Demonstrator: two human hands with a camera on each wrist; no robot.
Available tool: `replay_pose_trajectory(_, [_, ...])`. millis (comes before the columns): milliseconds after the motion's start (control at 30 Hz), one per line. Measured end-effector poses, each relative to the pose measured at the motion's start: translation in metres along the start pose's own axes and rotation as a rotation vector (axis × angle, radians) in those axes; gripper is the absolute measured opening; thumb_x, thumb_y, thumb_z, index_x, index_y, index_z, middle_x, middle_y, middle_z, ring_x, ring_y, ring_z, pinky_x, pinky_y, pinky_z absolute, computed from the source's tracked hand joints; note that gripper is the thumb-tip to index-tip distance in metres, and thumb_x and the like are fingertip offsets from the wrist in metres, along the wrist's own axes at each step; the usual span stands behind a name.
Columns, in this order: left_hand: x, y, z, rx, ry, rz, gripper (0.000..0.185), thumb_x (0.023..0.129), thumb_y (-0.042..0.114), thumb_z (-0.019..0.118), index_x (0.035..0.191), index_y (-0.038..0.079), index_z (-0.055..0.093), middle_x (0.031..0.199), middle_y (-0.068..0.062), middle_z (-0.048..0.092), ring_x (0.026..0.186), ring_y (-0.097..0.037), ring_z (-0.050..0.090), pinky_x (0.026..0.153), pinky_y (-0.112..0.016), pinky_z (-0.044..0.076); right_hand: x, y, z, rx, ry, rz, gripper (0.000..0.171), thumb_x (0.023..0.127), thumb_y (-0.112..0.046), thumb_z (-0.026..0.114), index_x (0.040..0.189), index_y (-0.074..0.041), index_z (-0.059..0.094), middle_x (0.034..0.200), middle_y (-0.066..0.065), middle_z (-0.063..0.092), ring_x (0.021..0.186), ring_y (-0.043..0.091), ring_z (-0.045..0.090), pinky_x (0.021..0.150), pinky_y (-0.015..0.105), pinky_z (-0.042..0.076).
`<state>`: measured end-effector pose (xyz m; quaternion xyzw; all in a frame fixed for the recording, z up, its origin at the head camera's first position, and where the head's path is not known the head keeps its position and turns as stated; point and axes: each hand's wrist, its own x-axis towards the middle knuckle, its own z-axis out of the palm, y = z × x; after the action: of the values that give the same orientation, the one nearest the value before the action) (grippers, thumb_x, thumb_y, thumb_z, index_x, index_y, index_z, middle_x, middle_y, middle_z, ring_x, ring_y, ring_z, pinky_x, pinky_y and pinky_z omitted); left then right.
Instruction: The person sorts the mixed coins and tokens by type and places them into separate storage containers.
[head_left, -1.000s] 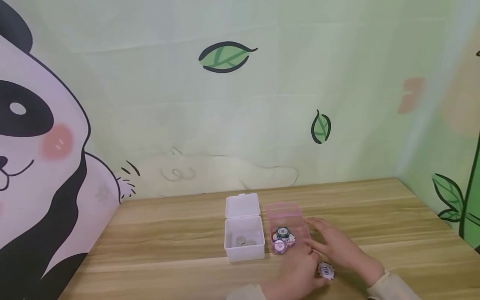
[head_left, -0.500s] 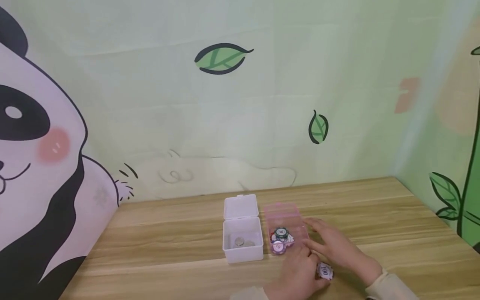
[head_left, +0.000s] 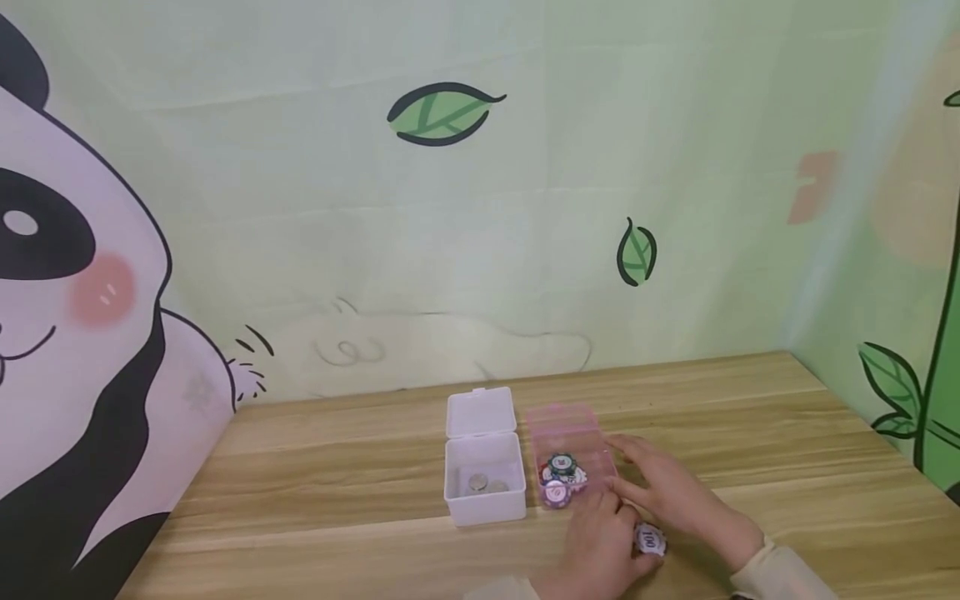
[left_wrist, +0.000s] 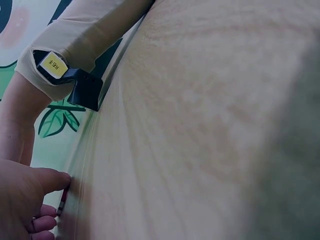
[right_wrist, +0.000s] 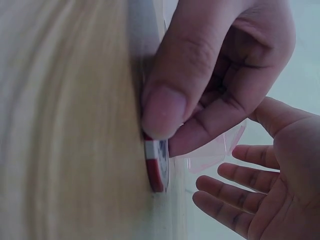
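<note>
A white poker chip (head_left: 649,540) marked 100 lies at the table surface, its edge red and white in the right wrist view. My left hand (head_left: 596,546) pinches it between thumb and fingers, just in front of a pink see-through box (head_left: 566,417). Beyond it my right hand (head_left: 678,487) is at the box's right side, thumb and index finger right by its wall. In the right wrist view that hand's other fingers (right_wrist: 230,197) are spread and loosely extended. Several poker chips (head_left: 561,475) lie in the pink box, one green on top.
An open white box (head_left: 486,508) with a few coins (head_left: 478,482) inside stands left of the pink box, its lid tipped back. Both are on a wood-grain table (head_left: 337,483). A printed backdrop (head_left: 487,208) with a panda and leaves rises behind.
</note>
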<state>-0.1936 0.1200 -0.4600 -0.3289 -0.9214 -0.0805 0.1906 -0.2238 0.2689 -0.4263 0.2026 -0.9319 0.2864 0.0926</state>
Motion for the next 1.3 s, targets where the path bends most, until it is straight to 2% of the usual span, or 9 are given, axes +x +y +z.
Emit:
replay_pose_trajectory(333, [0.001, 0.0, 0.005, -0.056, -0.038, -0.019, 0.036, 0.072, 0.053, 0.075, 0.078, 0.022, 0.056, 0.101, 0.005, 0.059, 0.103, -0.011, 0.054, 0.093, -0.025, 0.045, 0.0, -0.002, 0.0, -0.001, 0.003, 0.003, 0.055, 0.091, -0.026, 0.064, 0.137, -0.001, 0.048, 0.134, 0.023, 0.055, 0.105, 0.035, 0.064, 0.092, 0.054, 0.051])
replay_pose_trajectory(533, [-0.001, -0.001, 0.003, -0.054, 0.008, -0.023, 0.039, 0.069, 0.053, 0.078, 0.074, 0.023, 0.053, 0.092, 0.009, 0.056, 0.098, -0.009, 0.053, 0.092, -0.024, 0.044, 0.0, -0.003, 0.0, 0.005, -0.003, 0.007, 0.054, 0.091, -0.024, 0.064, 0.137, 0.0, 0.048, 0.133, 0.025, 0.055, 0.106, 0.036, 0.063, 0.093, 0.055, 0.05])
replay_pose_trajectory(700, [-0.003, -0.003, 0.001, -0.032, 0.056, 0.009, 0.039, 0.067, 0.054, 0.078, 0.072, 0.024, 0.054, 0.08, 0.012, 0.052, 0.088, -0.006, 0.051, 0.082, -0.021, 0.042, 0.0, -0.002, 0.001, -0.003, 0.0, 0.004, 0.055, 0.092, -0.026, 0.063, 0.137, 0.001, 0.048, 0.134, 0.025, 0.054, 0.107, 0.036, 0.063, 0.095, 0.055, 0.049])
replay_pose_trajectory(800, [-0.004, -0.004, -0.001, -0.021, 0.056, 0.024, 0.038, 0.068, 0.054, 0.078, 0.073, 0.025, 0.055, 0.078, 0.013, 0.052, 0.085, -0.005, 0.051, 0.081, -0.02, 0.041, -0.001, -0.001, 0.002, -0.011, 0.01, 0.0, 0.054, 0.092, -0.027, 0.063, 0.137, 0.0, 0.049, 0.133, 0.023, 0.056, 0.106, 0.035, 0.064, 0.094, 0.054, 0.05])
replay_pose_trajectory(1067, [-0.003, -0.007, -0.018, -0.032, -0.003, 0.04, 0.039, 0.069, 0.055, 0.077, 0.079, 0.024, 0.055, 0.081, 0.014, 0.051, 0.085, -0.002, 0.048, 0.082, -0.018, 0.04, 0.0, 0.001, 0.003, -0.021, 0.022, -0.006, 0.054, 0.091, -0.026, 0.065, 0.137, -0.002, 0.049, 0.132, 0.024, 0.056, 0.103, 0.034, 0.065, 0.092, 0.054, 0.051])
replay_pose_trajectory(1300, [-0.003, -0.011, -0.034, -0.039, -0.073, 0.061, 0.039, 0.072, 0.056, 0.075, 0.083, 0.024, 0.057, 0.086, 0.013, 0.055, 0.09, -0.002, 0.05, 0.085, -0.018, 0.044, 0.0, 0.0, 0.004, -0.029, 0.031, -0.005, 0.054, 0.091, -0.026, 0.065, 0.136, -0.002, 0.049, 0.131, 0.024, 0.057, 0.103, 0.035, 0.065, 0.092, 0.055, 0.051])
